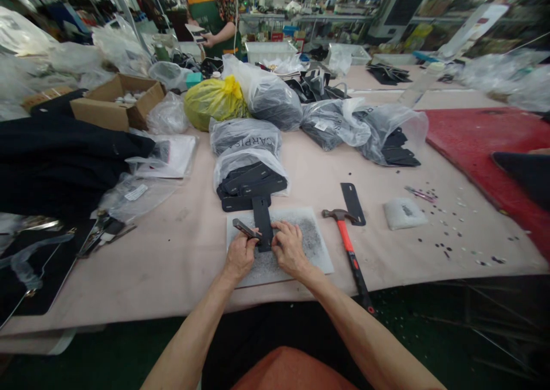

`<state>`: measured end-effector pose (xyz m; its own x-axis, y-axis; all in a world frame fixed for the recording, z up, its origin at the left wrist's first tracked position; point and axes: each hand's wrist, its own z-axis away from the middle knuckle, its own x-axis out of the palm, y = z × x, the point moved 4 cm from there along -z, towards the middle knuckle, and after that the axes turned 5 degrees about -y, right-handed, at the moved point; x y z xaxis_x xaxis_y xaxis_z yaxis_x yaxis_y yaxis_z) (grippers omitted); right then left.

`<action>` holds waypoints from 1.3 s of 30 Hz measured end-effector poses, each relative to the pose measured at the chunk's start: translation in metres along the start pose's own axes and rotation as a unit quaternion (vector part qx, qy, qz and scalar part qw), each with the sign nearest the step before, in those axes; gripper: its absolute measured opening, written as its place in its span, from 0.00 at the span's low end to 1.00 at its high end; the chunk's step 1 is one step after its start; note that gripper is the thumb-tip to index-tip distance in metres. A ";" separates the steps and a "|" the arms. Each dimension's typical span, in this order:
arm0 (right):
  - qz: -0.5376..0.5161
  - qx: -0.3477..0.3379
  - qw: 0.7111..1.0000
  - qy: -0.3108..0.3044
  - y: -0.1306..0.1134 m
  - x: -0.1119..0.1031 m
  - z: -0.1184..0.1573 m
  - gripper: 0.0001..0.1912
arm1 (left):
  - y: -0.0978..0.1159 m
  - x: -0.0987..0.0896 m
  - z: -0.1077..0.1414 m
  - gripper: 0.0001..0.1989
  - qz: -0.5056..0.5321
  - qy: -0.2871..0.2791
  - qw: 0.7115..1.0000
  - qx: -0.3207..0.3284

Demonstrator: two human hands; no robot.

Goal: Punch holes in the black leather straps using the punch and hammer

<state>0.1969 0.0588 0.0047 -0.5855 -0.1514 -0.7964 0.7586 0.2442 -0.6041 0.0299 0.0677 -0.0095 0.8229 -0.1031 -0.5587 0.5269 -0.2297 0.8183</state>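
A dark strap-like piece with a small slot lies lengthwise on a speckled white board. My left hand is closed around a dark metal punch-like tool, tilted over the piece's left edge. On the other side, my right hand has its fingers bent, their tips at the piece's right edge. Just beyond the board, an open plastic bag spills more dark pieces. To the right lies a hammer with a red and black handle, its head against another dark piece.
A small white packet, pink snips and scattered dark bits lie at right, near a red board. Filled bags, including a yellow one, line the back. Black fabric and a cardboard box occupy the left. Another person stands beyond.
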 end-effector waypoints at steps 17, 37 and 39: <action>0.020 0.014 0.999 0.028 -0.009 0.001 0.001 0.09 | 0.002 -0.001 0.000 0.14 -0.012 -0.001 1.000 0.000; -0.245 0.094 0.947 -0.184 0.005 -0.060 0.111 0.10 | 0.003 0.001 0.000 0.12 -0.013 -0.005 1.000 0.008; -0.181 0.144 0.943 -0.238 0.029 -0.065 0.145 0.12 | 0.002 0.001 0.000 0.12 -0.011 -0.004 1.000 0.008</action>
<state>0.2981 -0.0633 0.0353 -0.6789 -0.6042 -0.4172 0.6194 -0.1663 -0.7672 0.0316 0.0675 -0.0083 0.8098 -0.1057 -0.5771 0.5406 -0.2476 0.8040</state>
